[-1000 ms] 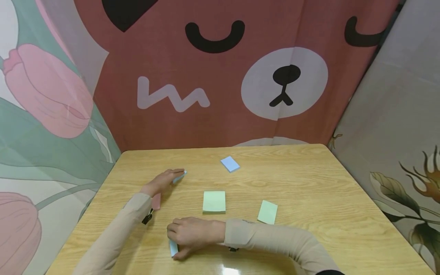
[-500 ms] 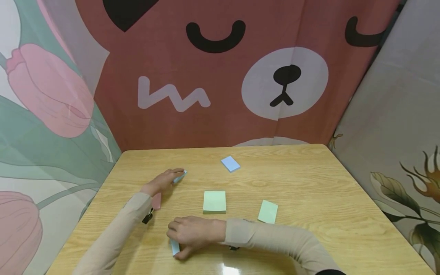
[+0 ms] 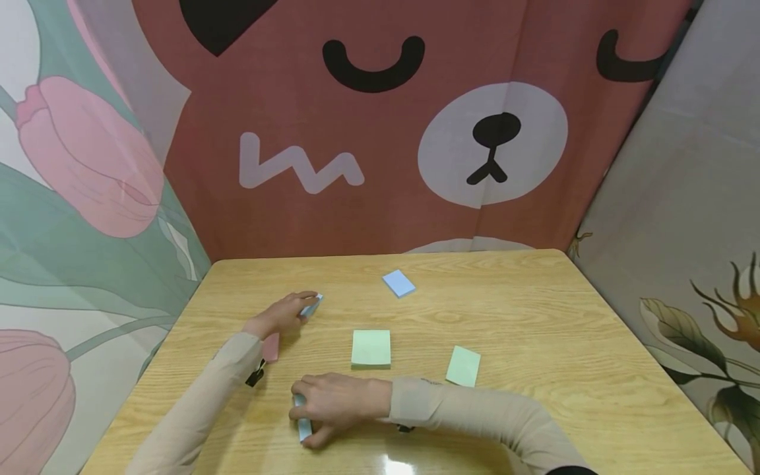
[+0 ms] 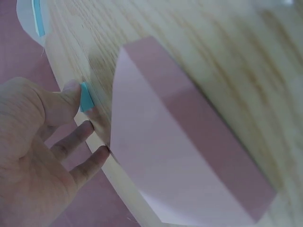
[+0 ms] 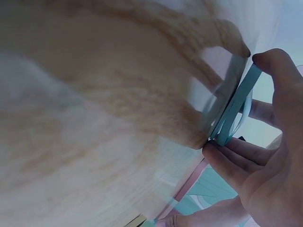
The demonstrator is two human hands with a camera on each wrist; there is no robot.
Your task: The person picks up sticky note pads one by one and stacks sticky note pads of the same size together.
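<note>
Right hand [image 3: 341,404]: gripping the near blue pad [image 3: 305,431], thumb at the end closer to the person, fingers at the opposite end
Near blue pad: inside that grasp, left of the palm, its visible long axis running away from the person with a slight lean left; whether it touches the tabletop [image 3: 534,316], I cannot tell
Left hand [image 3: 279,315]: stretched farther out, thumb and fingers holding the far blue pad [image 3: 311,308], the grip partly hidden by the hand itself
Far blue pad: well ahead of the near one, its visible strip slanting away and to the right
Pink pad [image 3: 271,348]: just beside the left wrist, left of both held pads
Thick green pad [image 3: 371,346]: beyond the right wrist and apart from it, the right hand being nearer
Smaller green pad [image 3: 463,365]: farther right, by the right sleeve [image 3: 463,406]
Lilac-blue pad [image 3: 399,284]: near the far edge, right of the left fingers, the left hand being nearer
</note>
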